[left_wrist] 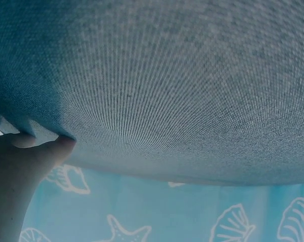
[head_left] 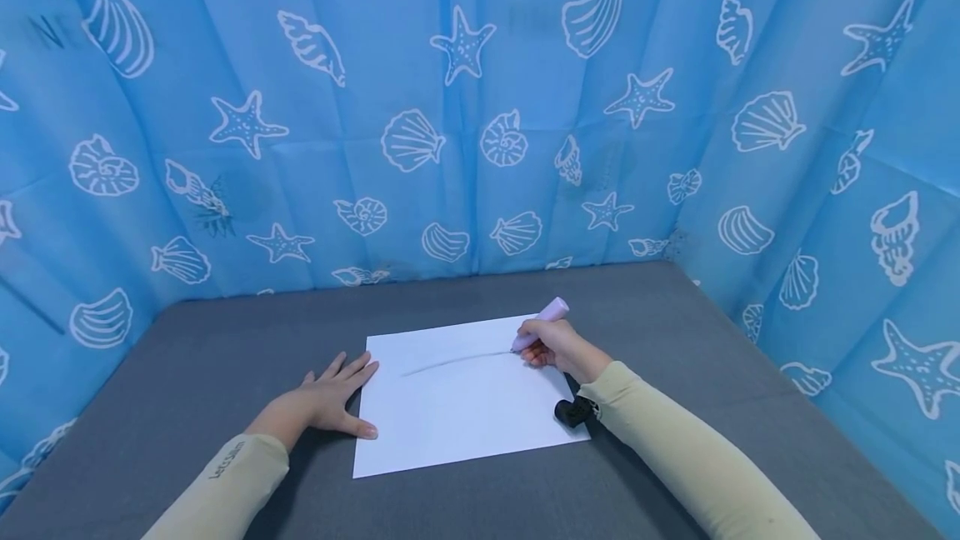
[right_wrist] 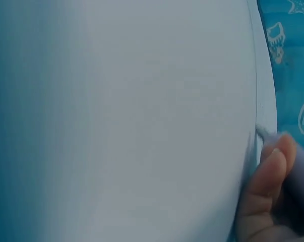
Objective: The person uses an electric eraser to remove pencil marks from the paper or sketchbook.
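A white sheet of paper (head_left: 457, 415) lies on the grey cloth-covered table. Across its upper part runs a thin, slightly curved dark line (head_left: 457, 359). My right hand (head_left: 553, 346) grips a thick light-purple marker (head_left: 553, 310), tilted, its tip at the line's right end near the paper's upper right. In the right wrist view, thumb and finger pinch the marker (right_wrist: 299, 176) close to its dark tip. My left hand (head_left: 330, 397) rests with fingers spread on the paper's left edge, thumb and fingertips over the sheet. The left wrist view shows part of this hand (left_wrist: 20, 166) against the cloth.
Grey cloth (head_left: 450, 507) surrounds the paper on all sides. A blue curtain (head_left: 465, 132) with white shells and starfish hangs behind the table and along its sides. A black wrist camera (head_left: 573, 412) on the right wrist overlaps the paper's right edge.
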The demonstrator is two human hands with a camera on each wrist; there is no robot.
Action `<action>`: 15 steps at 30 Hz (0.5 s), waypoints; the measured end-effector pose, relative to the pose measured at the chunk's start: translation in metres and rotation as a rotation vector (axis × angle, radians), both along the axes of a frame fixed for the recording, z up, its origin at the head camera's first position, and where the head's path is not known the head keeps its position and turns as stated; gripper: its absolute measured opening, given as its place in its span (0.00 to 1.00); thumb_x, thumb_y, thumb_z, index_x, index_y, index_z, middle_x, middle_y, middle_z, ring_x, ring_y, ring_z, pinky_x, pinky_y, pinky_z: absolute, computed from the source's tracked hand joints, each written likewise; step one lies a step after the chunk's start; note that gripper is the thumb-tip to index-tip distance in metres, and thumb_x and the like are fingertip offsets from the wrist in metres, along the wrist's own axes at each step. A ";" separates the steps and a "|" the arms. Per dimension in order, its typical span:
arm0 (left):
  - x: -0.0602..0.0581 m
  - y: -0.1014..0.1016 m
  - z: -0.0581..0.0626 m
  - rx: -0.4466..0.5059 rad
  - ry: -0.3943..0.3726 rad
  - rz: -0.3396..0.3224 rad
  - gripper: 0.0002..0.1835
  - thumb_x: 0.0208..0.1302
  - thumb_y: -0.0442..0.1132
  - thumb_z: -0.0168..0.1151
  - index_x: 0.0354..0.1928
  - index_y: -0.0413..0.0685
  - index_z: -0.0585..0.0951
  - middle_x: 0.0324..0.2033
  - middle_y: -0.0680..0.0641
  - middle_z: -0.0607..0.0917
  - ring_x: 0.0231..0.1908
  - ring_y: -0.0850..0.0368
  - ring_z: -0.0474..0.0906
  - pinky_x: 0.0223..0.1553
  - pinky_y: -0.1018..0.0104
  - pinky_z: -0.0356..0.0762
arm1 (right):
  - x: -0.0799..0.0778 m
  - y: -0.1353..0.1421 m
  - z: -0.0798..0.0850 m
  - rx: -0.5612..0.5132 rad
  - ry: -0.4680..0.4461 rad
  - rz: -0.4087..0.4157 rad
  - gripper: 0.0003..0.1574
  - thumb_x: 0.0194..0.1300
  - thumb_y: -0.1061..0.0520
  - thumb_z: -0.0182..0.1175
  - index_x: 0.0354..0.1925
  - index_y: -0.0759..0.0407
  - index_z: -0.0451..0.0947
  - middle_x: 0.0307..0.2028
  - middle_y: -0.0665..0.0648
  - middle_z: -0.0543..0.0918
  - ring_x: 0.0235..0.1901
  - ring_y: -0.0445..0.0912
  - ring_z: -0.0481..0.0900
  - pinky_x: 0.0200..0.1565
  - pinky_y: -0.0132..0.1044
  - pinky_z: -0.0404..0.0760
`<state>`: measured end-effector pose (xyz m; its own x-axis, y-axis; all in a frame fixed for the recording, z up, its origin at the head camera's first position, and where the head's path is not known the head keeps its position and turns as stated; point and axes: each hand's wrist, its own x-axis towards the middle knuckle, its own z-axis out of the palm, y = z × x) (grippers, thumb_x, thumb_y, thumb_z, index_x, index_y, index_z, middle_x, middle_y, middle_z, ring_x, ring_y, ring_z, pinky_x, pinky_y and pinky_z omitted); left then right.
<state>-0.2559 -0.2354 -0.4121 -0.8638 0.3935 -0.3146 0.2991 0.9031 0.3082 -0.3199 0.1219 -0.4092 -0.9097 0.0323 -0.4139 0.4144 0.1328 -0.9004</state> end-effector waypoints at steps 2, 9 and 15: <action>0.001 0.000 0.001 0.001 0.000 0.000 0.62 0.46 0.69 0.69 0.76 0.45 0.53 0.75 0.39 0.47 0.72 0.30 0.36 0.60 0.24 0.36 | 0.001 0.000 0.001 0.006 0.004 0.009 0.16 0.64 0.58 0.58 0.43 0.72 0.73 0.19 0.56 0.76 0.15 0.41 0.73 0.22 0.29 0.75; -0.001 0.001 0.001 -0.006 -0.002 0.000 0.62 0.46 0.70 0.69 0.76 0.44 0.53 0.75 0.39 0.47 0.71 0.29 0.36 0.60 0.23 0.37 | -0.002 0.000 0.001 0.006 -0.007 0.000 0.15 0.63 0.59 0.59 0.41 0.71 0.73 0.18 0.56 0.75 0.14 0.40 0.72 0.20 0.28 0.74; -0.001 -0.001 0.000 -0.007 0.002 -0.002 0.61 0.47 0.70 0.69 0.76 0.45 0.53 0.75 0.39 0.47 0.72 0.29 0.36 0.60 0.23 0.37 | -0.002 -0.003 0.000 0.029 -0.006 0.012 0.16 0.63 0.58 0.59 0.41 0.71 0.73 0.18 0.56 0.75 0.14 0.41 0.72 0.20 0.29 0.74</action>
<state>-0.2568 -0.2360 -0.4123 -0.8636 0.3927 -0.3161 0.3011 0.9047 0.3013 -0.3218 0.1189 -0.4088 -0.9077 0.0337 -0.4182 0.4178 0.1641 -0.8936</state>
